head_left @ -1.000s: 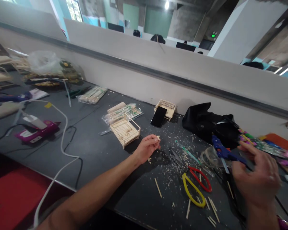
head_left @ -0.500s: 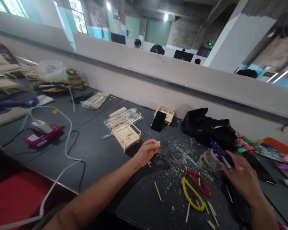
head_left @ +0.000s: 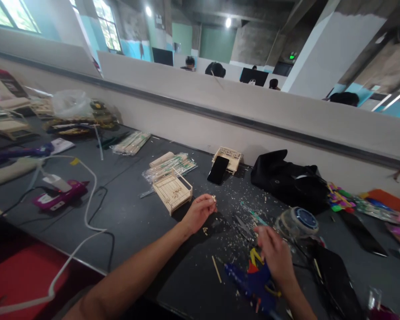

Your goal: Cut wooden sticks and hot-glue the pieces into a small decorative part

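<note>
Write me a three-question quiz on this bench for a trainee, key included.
1. What does the left grip pinch between thumb and fingers?

2. True or false: the blue glue gun is nearer the person than the phone that partly hides the miniature bench.

3. On which of these do several short pale pieces lie?
A. the slatted wooden model
B. the power strip
C. the black bag

Key:
1. A small pale bit; its exact shape is too small to tell.
2. True.
3. A.
</note>
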Motion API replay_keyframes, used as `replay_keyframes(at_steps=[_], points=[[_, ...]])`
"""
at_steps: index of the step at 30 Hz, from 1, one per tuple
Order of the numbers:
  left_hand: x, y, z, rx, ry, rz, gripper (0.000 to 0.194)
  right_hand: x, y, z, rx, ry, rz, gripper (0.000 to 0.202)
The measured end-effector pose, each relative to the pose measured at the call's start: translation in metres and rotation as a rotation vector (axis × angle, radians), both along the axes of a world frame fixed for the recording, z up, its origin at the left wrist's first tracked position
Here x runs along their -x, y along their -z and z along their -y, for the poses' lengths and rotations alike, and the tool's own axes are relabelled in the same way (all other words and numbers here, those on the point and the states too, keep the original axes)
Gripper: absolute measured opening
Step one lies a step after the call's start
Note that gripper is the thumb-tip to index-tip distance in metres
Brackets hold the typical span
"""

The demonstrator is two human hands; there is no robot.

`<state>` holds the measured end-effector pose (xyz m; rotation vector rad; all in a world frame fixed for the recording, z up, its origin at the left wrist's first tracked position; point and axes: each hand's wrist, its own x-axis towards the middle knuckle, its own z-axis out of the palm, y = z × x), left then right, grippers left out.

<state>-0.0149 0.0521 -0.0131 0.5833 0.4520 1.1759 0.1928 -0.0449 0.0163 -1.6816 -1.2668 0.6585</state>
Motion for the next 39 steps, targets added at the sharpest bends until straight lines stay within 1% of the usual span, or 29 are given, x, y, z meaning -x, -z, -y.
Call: replay_keyframes(at_steps=[1, 3, 4, 5, 7, 9, 10, 12, 17, 20, 24, 27, 30, 33, 36, 39], points=[[0.000, 0.000, 0.000, 0.001, 0.004, -0.006, 0.021, -0.006, -0.005, -0.006, 0.090, 0.027, -0.116, 0.041], [0.000, 0.002, -0.001, 0.001, 0.025, -0.020, 0.020, -0.021, -0.021, -0.019, 0.242, 0.120, -0.375, 0.041], [0.000, 0.002, -0.001, -0.001, 0.035, -0.024, 0.019, -0.028, -0.030, -0.024, 0.331, 0.116, -0.479, 0.040], [-0.001, 0.003, -0.001, -0.006, 0.041, -0.024, 0.019, -0.033, -0.038, -0.027, 0.409, 0.095, -0.555, 0.039], [-0.001, 0.003, -0.001, -0.018, 0.047, -0.024, 0.019, -0.037, -0.049, -0.029, 0.571, -0.004, -0.661, 0.034], [-0.001, 0.003, -0.002, -0.025, 0.043, -0.025, 0.018, -0.035, -0.052, -0.025, 0.666, -0.057, -0.735, 0.027], [-0.001, 0.002, -0.002, -0.030, 0.041, -0.026, 0.018, -0.033, -0.051, -0.022, 0.678, -0.059, -0.765, 0.025], [-0.001, 0.002, -0.003, -0.035, 0.043, -0.020, 0.019, -0.029, -0.045, -0.016, 0.623, -0.055, -0.815, 0.024], [-0.004, 0.003, -0.003, -0.028, 0.048, -0.016, 0.020, -0.022, -0.025, -0.009, 0.314, -0.028, -0.896, 0.024], [-0.005, 0.005, -0.004, -0.029, 0.047, -0.023, 0.020, -0.013, -0.018, -0.010, 0.201, 0.035, -0.863, 0.026], [-0.005, 0.005, -0.005, -0.023, 0.045, -0.017, 0.021, 0.003, -0.017, -0.012, 0.059, 0.078, -0.785, 0.028], [-0.005, 0.004, -0.005, -0.024, 0.046, -0.013, 0.020, 0.014, -0.020, -0.012, 0.041, 0.036, -0.784, 0.031], [-0.005, 0.004, -0.004, -0.029, 0.035, -0.003, 0.019, 0.021, -0.022, -0.009, 0.017, -0.067, -0.811, 0.033], [-0.006, 0.005, -0.002, -0.017, 0.028, 0.013, 0.022, 0.028, -0.018, -0.002, 0.028, -0.174, -0.838, 0.032], [-0.007, 0.008, 0.000, -0.005, 0.038, 0.019, 0.024, 0.030, -0.006, 0.003, 0.123, -0.292, -0.910, 0.037], [-0.007, 0.010, 0.001, 0.012, 0.061, 0.024, 0.025, 0.022, 0.010, 0.002, 0.334, -0.436, -0.993, 0.046]])
